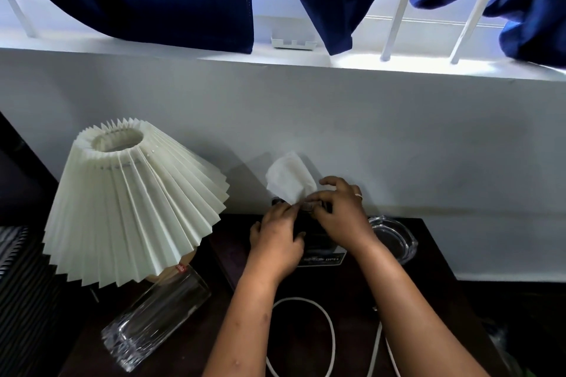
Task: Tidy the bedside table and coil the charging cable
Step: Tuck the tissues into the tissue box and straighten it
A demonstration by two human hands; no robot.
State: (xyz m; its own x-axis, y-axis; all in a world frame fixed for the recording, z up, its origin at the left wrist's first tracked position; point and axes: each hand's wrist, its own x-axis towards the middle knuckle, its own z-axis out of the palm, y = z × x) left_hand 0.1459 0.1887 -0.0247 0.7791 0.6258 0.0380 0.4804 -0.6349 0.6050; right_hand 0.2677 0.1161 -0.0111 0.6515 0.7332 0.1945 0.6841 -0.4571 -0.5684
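Pinching a tissue (289, 176), both hands (275, 242) (343, 217) hover over the dark bedside table (428, 300).

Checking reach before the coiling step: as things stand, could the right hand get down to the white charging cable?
Probably yes. The white charging cable lies loose on the dark tabletop below the right hand, nothing covering it, but that hand is busy at the tissue.
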